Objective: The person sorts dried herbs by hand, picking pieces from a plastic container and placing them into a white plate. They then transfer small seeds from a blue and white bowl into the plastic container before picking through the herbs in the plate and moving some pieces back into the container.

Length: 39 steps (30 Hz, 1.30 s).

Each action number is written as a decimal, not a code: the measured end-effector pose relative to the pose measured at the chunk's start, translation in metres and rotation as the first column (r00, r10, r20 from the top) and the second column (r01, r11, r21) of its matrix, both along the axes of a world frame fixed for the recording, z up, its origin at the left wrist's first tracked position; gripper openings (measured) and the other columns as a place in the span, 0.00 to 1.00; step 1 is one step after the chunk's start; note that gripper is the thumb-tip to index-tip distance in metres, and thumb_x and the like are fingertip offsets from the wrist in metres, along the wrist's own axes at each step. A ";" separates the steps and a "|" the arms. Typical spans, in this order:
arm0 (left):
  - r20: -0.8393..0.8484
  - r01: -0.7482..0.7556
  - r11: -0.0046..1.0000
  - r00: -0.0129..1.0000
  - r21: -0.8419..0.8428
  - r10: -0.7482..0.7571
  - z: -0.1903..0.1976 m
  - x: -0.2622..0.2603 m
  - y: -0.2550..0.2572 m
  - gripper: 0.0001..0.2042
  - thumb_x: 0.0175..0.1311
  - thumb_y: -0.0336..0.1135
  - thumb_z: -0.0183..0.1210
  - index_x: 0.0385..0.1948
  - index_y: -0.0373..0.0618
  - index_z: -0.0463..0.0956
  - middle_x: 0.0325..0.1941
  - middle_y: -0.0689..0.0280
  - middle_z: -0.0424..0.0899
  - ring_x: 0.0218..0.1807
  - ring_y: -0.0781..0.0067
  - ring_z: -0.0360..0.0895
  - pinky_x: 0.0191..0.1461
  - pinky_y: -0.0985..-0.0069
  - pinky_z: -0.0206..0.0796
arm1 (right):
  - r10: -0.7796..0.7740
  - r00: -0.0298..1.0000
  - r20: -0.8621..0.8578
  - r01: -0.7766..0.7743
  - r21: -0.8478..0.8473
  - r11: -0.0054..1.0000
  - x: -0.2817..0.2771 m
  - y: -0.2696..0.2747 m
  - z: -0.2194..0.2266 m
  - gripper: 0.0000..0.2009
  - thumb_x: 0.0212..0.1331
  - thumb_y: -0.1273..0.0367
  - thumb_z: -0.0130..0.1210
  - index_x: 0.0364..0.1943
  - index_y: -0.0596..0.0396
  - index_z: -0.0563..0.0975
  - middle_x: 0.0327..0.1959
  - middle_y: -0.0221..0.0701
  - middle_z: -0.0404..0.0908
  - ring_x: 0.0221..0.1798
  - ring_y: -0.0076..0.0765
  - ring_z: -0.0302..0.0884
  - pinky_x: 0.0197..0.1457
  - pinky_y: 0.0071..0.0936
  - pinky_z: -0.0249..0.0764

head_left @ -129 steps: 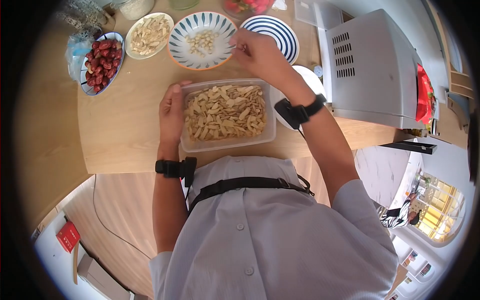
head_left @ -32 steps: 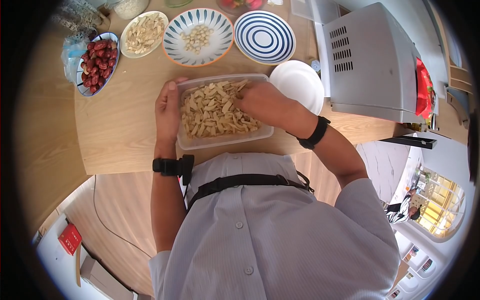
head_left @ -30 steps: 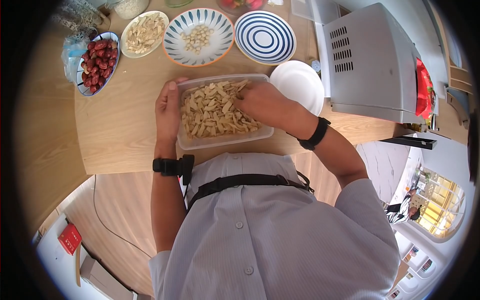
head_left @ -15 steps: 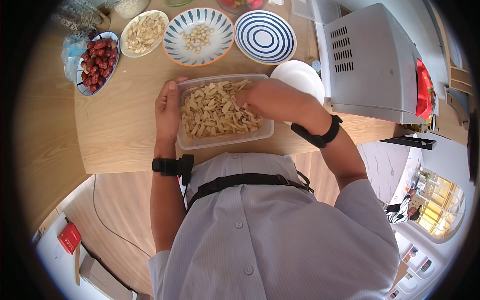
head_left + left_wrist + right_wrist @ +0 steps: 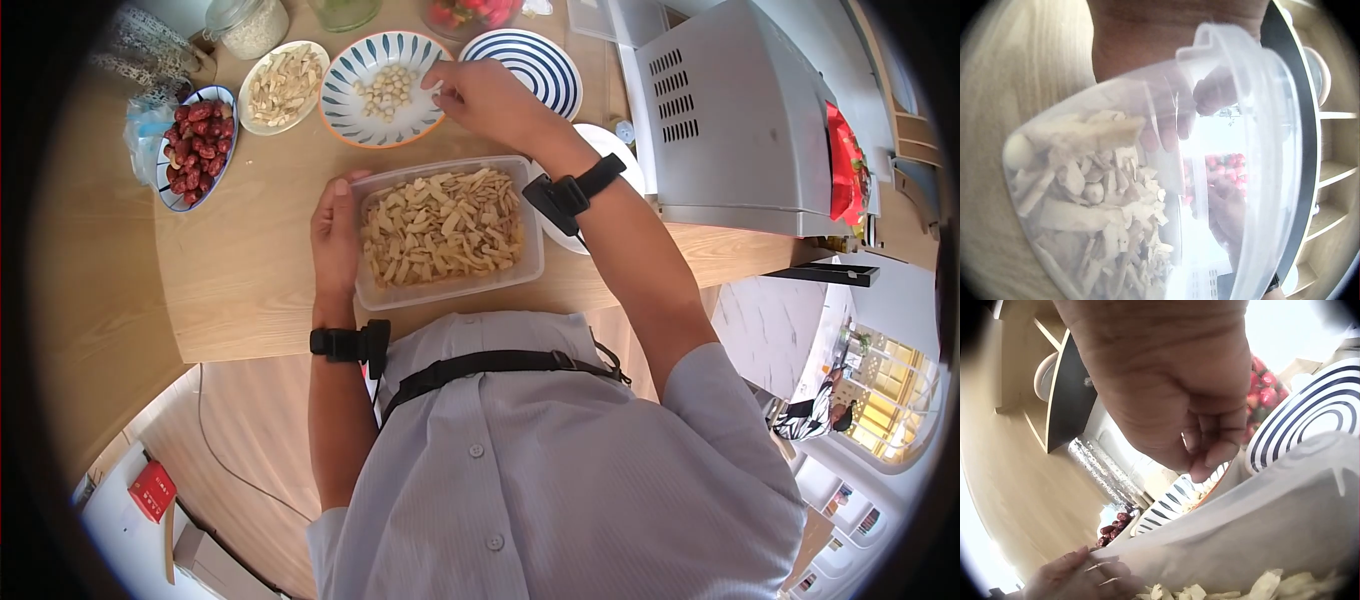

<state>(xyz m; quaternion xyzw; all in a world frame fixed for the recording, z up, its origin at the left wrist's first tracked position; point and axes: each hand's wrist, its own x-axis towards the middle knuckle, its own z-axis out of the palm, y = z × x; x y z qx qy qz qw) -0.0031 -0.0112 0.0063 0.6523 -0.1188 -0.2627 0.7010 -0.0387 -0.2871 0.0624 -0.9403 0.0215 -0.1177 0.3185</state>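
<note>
A clear plastic box [image 5: 450, 296] full of pale sliced pieces [image 5: 440, 225] stands at the table's front edge. My left hand [image 5: 337, 235] grips its left wall; in the left wrist view the fingers show through the plastic, and a round pale piece [image 5: 1018, 152] lies in a corner. Beyond the box, my right hand [image 5: 495, 100] is over the right rim of an orange-edged plate [image 5: 345, 110] with small round pale pieces [image 5: 385, 95]. In the right wrist view the right hand [image 5: 1172, 394] has its fingers bent and tips together; whether they pinch anything is hidden.
A plate of red dates [image 5: 200, 150] and a plate of pale slices [image 5: 285, 88] stand at the left. A blue-ringed plate [image 5: 560, 85] and a white plate [image 5: 610, 150] are at the right, near a grey appliance [image 5: 740, 130]. Jars and a red-filled bowl stand behind.
My right hand has lifted out of the box and moved forward to the orange-edged plate, uncovering the box's right side. The left hand keeps its grip. The head view has shifted slightly.
</note>
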 end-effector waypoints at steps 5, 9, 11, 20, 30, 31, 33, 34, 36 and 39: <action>0.001 0.000 1.000 1.000 0.014 0.000 0.006 -0.002 0.000 0.21 0.84 0.48 0.46 0.53 0.38 0.81 0.47 0.67 0.85 0.49 0.79 0.78 0.58 0.76 0.71 | -0.024 1.000 0.017 0.022 0.085 0.996 -0.022 0.005 0.019 0.07 0.63 0.73 0.59 0.43 0.56 0.82 0.29 0.43 0.85 0.32 0.48 0.85 0.37 0.39 0.78; 0.006 0.003 1.000 1.000 0.010 -0.003 0.002 -0.001 0.001 0.21 0.84 0.47 0.46 0.53 0.38 0.81 0.47 0.67 0.85 0.49 0.79 0.78 0.58 0.76 0.71 | 0.218 0.959 -0.180 -0.172 0.237 0.956 -0.063 0.018 0.046 0.06 0.61 0.76 0.58 0.40 0.57 0.82 0.31 0.41 0.85 0.33 0.49 0.84 0.37 0.41 0.77; 0.034 0.005 1.000 0.999 0.020 -0.006 -0.002 0.001 0.001 0.21 0.84 0.47 0.46 0.53 0.38 0.81 0.47 0.67 0.85 0.49 0.79 0.79 0.58 0.76 0.71 | 0.444 0.840 -0.312 -0.433 0.109 0.895 -0.081 0.024 0.047 0.07 0.59 0.78 0.60 0.40 0.57 0.82 0.35 0.39 0.86 0.33 0.48 0.84 0.38 0.38 0.78; 0.025 -0.008 1.000 1.000 -0.006 0.009 0.003 -0.001 0.000 0.20 0.84 0.46 0.47 0.52 0.39 0.82 0.47 0.68 0.85 0.50 0.79 0.78 0.58 0.77 0.70 | 0.470 0.607 -0.641 -0.567 0.065 0.821 -0.105 0.059 0.036 0.10 0.60 0.71 0.55 0.43 0.55 0.84 0.37 0.40 0.86 0.45 0.51 0.85 0.46 0.42 0.79; -0.010 -0.007 0.999 1.000 -0.036 0.006 -0.001 -0.001 0.000 0.20 0.84 0.46 0.46 0.52 0.39 0.82 0.47 0.68 0.85 0.50 0.80 0.78 0.58 0.77 0.70 | 0.314 0.836 -0.449 -0.396 -0.100 0.913 -0.098 0.048 0.035 0.16 0.60 0.76 0.54 0.52 0.58 0.80 0.38 0.46 0.84 0.46 0.54 0.85 0.48 0.44 0.80; 0.006 -0.004 1.000 1.000 -0.028 0.004 -0.002 0.000 0.000 0.20 0.84 0.47 0.46 0.52 0.39 0.82 0.47 0.68 0.85 0.50 0.79 0.78 0.59 0.77 0.70 | 0.307 0.825 -0.475 -0.412 -0.134 0.901 -0.099 0.048 0.033 0.15 0.60 0.77 0.54 0.51 0.58 0.80 0.38 0.46 0.83 0.45 0.55 0.85 0.48 0.44 0.80; 0.020 -0.001 1.000 1.000 -0.022 0.002 -0.002 0.000 0.000 0.20 0.84 0.47 0.46 0.52 0.39 0.82 0.48 0.68 0.85 0.50 0.79 0.78 0.59 0.77 0.71 | 0.292 0.798 -0.527 -0.438 -0.174 0.882 -0.099 0.050 0.033 0.13 0.60 0.77 0.54 0.49 0.60 0.80 0.37 0.46 0.83 0.44 0.55 0.85 0.47 0.45 0.80; 0.016 -0.002 1.000 1.000 -0.023 0.002 0.000 0.000 0.000 0.20 0.84 0.47 0.46 0.52 0.39 0.82 0.48 0.68 0.85 0.50 0.79 0.78 0.59 0.77 0.71 | 0.285 0.783 -0.553 -0.447 -0.180 0.876 -0.099 0.053 0.034 0.13 0.59 0.77 0.54 0.48 0.60 0.80 0.36 0.46 0.83 0.44 0.55 0.85 0.47 0.45 0.80; 0.008 -0.005 1.000 1.000 -0.026 0.005 0.000 -0.001 0.000 0.21 0.84 0.47 0.46 0.52 0.39 0.82 0.48 0.67 0.85 0.50 0.79 0.78 0.59 0.77 0.71 | 0.293 0.789 -0.539 -0.448 -0.181 0.875 -0.099 0.056 0.030 0.12 0.58 0.77 0.55 0.46 0.60 0.80 0.36 0.46 0.83 0.43 0.54 0.85 0.46 0.45 0.80; -0.005 -0.005 0.999 1.000 -0.036 0.005 -0.001 -0.001 0.000 0.21 0.84 0.47 0.47 0.52 0.39 0.82 0.48 0.67 0.85 0.50 0.79 0.78 0.59 0.76 0.71 | 0.323 0.841 -0.434 -0.432 -0.180 0.884 -0.099 0.055 0.014 0.12 0.56 0.78 0.56 0.45 0.60 0.81 0.35 0.45 0.83 0.43 0.54 0.85 0.46 0.44 0.80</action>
